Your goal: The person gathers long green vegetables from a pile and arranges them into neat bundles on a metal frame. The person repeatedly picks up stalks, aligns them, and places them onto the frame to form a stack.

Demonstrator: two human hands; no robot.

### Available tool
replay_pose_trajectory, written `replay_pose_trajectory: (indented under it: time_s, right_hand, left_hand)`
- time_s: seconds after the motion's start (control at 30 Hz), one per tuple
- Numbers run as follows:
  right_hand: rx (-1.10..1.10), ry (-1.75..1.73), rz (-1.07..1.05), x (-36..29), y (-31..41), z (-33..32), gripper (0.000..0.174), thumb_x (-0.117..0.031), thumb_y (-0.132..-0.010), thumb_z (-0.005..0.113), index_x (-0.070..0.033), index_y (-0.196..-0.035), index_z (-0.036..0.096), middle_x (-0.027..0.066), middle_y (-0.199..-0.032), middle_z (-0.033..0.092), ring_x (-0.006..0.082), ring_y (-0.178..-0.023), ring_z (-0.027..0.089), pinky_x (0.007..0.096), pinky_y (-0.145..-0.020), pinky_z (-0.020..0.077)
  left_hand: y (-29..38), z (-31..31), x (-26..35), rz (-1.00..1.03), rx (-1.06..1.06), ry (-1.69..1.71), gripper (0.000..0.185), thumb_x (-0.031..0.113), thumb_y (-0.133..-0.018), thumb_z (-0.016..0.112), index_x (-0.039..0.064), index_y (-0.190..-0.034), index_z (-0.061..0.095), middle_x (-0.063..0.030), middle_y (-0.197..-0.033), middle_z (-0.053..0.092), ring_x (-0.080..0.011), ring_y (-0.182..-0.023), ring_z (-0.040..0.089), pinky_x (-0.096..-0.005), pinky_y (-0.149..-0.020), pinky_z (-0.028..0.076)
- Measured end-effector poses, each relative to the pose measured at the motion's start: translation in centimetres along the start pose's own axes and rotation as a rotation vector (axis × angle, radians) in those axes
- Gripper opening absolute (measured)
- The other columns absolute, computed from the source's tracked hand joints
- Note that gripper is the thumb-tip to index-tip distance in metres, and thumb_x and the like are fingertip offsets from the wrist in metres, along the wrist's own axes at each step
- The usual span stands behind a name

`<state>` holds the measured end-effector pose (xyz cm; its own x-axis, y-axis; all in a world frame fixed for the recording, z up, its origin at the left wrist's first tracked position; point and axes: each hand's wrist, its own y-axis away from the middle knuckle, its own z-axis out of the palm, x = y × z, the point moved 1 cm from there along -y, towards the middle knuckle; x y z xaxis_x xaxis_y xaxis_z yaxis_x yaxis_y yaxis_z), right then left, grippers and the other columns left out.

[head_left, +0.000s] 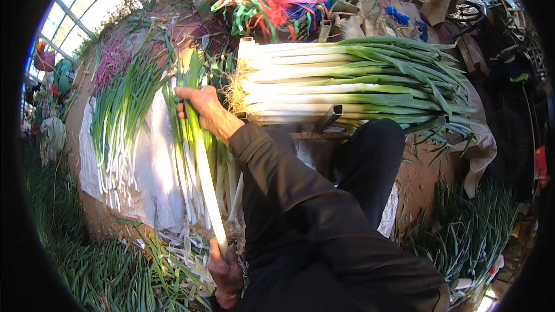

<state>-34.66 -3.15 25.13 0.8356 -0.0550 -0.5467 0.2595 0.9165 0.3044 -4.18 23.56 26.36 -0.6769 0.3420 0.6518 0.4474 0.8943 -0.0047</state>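
Observation:
A long green onion (204,177) slants across the space left of my knees, white shank downward and green leaves upward. Around its lower white end my left hand (226,271) is closed; the root is hidden in the fingers. Higher up, my right hand (204,106) grips the green part, its arm crossing over my lap. More long green onions (184,182) lie just beside and behind the held one. To the right, a thick stack of long green onions (329,82) rests in a metal-posted rack (328,118), rootlets toward my right hand and leaves pointing right.
Thinner green onions (117,138) lie on a white sheet (158,173) at left. Red and green ties (271,11) hang beyond the rack near a lidded jar (200,3). Leafy green heaps (112,273) cover the lower left, with another green heap (461,221) at lower right.

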Motion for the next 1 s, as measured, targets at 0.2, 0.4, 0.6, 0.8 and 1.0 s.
replay_pose_trajectory:
  time_s: [0.2, 0.4, 0.6, 0.8, 1.0]
  right_hand:
    - [-0.357, 0.017, -0.528, -20.9, 7.5, 2.5, 0.028, -0.019, -0.093, 0.076, 0.002, -0.102, 0.061, 0.0142, -0.086, 0.066, 0.0262, -0.069, 0.067, 0.0419, -0.064, 0.0609]
    - [-0.124, 0.215, -1.044, -39.7, 24.9, -9.2, 0.032, -0.031, -0.102, 0.068, -0.001, -0.114, 0.066, 0.0149, -0.099, 0.072, 0.0266, -0.089, 0.070, 0.0424, -0.082, 0.0596]
    - [0.667, 0.600, -0.768, -33.1, 33.1, -23.4, 0.044, -0.040, -0.102, 0.066, 0.004, -0.109, 0.068, 0.0141, -0.097, 0.074, 0.0201, -0.080, 0.072, 0.0338, -0.071, 0.0608]
    - [0.632, 1.697, -1.014, -25.6, 27.6, -23.8, 0.032, -0.020, -0.092, 0.080, -0.003, -0.117, 0.071, 0.0119, -0.113, 0.072, 0.0294, -0.106, 0.067, 0.0375, -0.090, 0.0534]
    - [0.228, 2.371, -0.966, -28.5, 20.4, -27.8, 0.048, -0.022, -0.078, 0.082, -0.007, -0.120, 0.064, 0.0112, -0.112, 0.066, 0.0335, -0.109, 0.059, 0.0491, -0.101, 0.0425]
  left_hand:
    - [-8.4, 2.1, 4.5, 0.453, 0.172, -0.040, 0.053, 0.004, -0.090, 0.078, -0.008, -0.136, 0.053, -0.0284, -0.115, 0.069, -0.0460, -0.093, 0.069, -0.0478, -0.079, 0.057]
    - [-19.3, 6.0, 13.0, 0.894, 0.083, 0.036, 0.048, 0.011, -0.088, 0.080, -0.002, -0.130, 0.060, -0.0207, -0.108, 0.071, -0.0390, -0.088, 0.069, -0.0468, -0.077, 0.054]
    - [-33.5, 13.0, 16.2, 0.941, -0.219, 0.051, 0.033, 0.017, -0.093, 0.073, -0.002, -0.120, 0.068, -0.0201, -0.103, 0.069, -0.0398, -0.099, 0.065, -0.0447, -0.086, 0.050]
    - [-35.9, 18.6, 14.1, 0.914, -0.226, -0.018, 0.029, 0.018, -0.092, 0.073, 0.002, -0.115, 0.069, -0.0166, -0.104, 0.069, -0.0378, -0.101, 0.064, -0.0450, -0.089, 0.049]
    - [-34.0, 20.7, 16.9, 0.964, 0.103, 0.064, 0.033, 0.012, -0.085, 0.077, 0.006, -0.116, 0.068, -0.0103, -0.107, 0.065, -0.0322, -0.104, 0.059, -0.0459, -0.095, 0.045]
